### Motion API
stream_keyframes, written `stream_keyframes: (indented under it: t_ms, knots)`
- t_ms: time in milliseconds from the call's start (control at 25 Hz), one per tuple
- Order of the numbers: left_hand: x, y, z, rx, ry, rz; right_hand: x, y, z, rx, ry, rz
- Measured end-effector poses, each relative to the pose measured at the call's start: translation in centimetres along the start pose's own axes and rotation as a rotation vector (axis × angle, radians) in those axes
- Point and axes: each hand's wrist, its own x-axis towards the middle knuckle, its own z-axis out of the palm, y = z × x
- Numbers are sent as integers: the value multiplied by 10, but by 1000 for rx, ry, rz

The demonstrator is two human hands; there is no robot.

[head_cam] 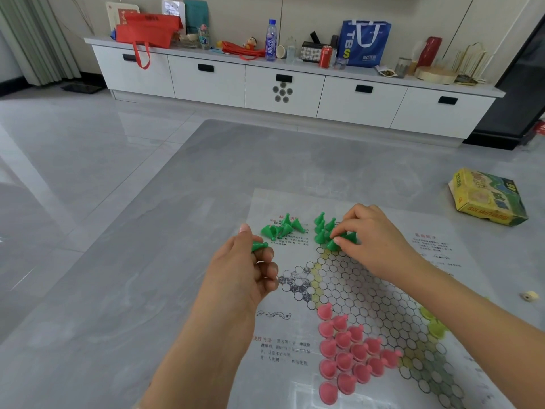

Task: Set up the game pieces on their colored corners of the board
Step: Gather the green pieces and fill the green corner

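Fingers (339,236) of our right hand (371,240) are pinching a green piece (332,245), left hand (244,270) gripping another (259,246); we are risking toppling the standing neighbours (321,228).

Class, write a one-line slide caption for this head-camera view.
Right hand sets a green piece on the board; left hand holds another.

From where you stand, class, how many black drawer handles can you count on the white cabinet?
5 black drawer handles, one per drawer along the white cabinet: far left, next, centre, next, far right. None seems hidden.
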Motion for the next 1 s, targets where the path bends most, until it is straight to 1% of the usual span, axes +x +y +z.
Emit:
stream_keyframes:
  t_ms: [120,240,360,480,600,680,760,880,1000]
  knots:
    - [3,0,0,-15,19,-25,0,0,-2,-14,-24,2]
    - [3,0,-1,-50,8,-34,-1,-6,-10,26,1,1]
    - [4,0,-4,-122,25,-9,6,-25,-12,-32,-30,-121]
    - [5,1,-6,-204,46,-7,23,-58,-1,-148,-149,-223]
    - [7,4,-12,-250,68,-19,40,-81,19,-278,-250,-172]
    - [7,7,-16,-262,67,-20,46,-86,29,-333,-271,-106]
    - [8,10,-20,-270,62,-24,47,-87,36,-323,-261,-82]
    - [9,11,-22,-293,55,-45,46,-88,39,-210,-234,-99]
    - [11,10,-22,-303,63,-59,45,-87,36,-115,-252,-125]
